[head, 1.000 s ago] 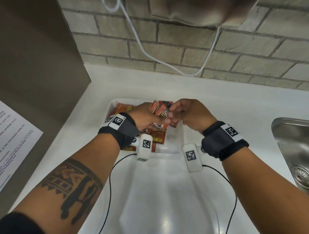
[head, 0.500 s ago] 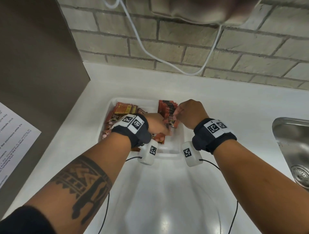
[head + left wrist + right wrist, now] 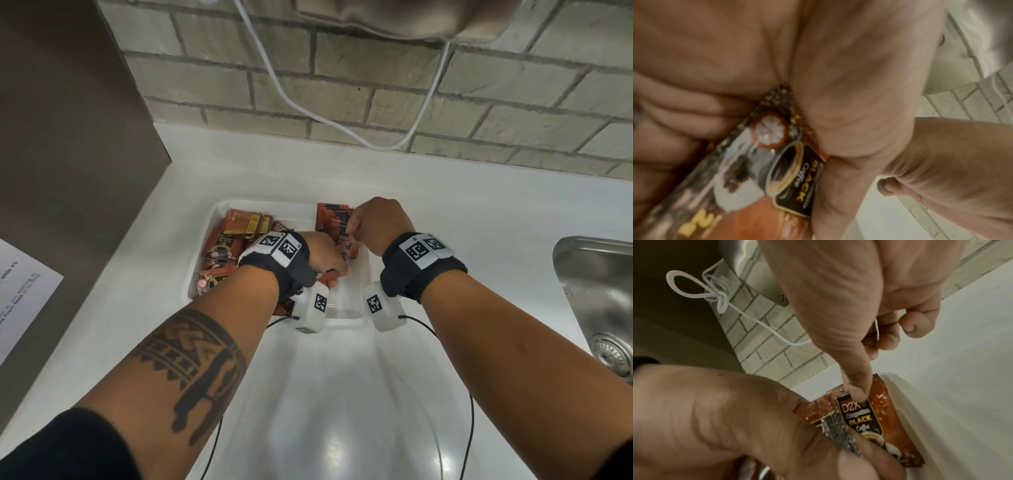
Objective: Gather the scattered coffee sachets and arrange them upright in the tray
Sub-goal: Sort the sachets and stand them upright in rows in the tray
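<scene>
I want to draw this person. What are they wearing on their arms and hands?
Each wrist has a black strap with white square code tags, and a small white camera box trailing a thin black cable. The left forearm has a dark banded tattoo, with a black sleeve above it. The hands are bare.

Black wristbands with white coded tags, white wired camera pods, perhaps a tribal-style forearm tattoo.

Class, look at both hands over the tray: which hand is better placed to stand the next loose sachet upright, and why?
Probably the left hand: it already grips loose sachets in the tray. The right hand is busy steadying the upright row.
</scene>
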Demonstrator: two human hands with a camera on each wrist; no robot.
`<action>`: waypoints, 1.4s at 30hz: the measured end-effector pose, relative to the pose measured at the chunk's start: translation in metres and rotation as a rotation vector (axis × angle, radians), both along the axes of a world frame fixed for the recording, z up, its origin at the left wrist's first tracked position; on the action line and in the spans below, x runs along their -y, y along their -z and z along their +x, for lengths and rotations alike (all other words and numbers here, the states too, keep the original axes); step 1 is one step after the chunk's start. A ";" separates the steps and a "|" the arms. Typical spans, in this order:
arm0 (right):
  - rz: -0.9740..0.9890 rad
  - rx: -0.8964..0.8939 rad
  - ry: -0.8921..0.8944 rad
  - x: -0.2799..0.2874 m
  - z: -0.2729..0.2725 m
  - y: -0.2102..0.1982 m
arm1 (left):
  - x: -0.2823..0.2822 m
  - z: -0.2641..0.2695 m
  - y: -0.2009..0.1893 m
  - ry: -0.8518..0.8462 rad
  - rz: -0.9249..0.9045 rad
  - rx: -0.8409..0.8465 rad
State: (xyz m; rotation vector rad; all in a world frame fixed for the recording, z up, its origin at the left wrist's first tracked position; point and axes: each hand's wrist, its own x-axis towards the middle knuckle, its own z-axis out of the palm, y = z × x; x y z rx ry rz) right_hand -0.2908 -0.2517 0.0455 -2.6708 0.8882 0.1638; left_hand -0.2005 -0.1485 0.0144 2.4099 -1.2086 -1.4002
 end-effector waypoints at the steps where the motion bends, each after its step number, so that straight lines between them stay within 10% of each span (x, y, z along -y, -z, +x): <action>1: 0.011 0.010 0.011 0.000 0.001 0.001 | 0.000 0.000 -0.001 -0.007 -0.003 0.002; 27: 0.133 0.115 0.061 0.001 -0.012 -0.004 | -0.017 0.001 -0.009 -0.210 -0.051 -0.289; 42: 0.438 0.260 0.063 -0.009 -0.015 -0.016 | -0.036 0.006 -0.006 -0.481 -0.549 -0.448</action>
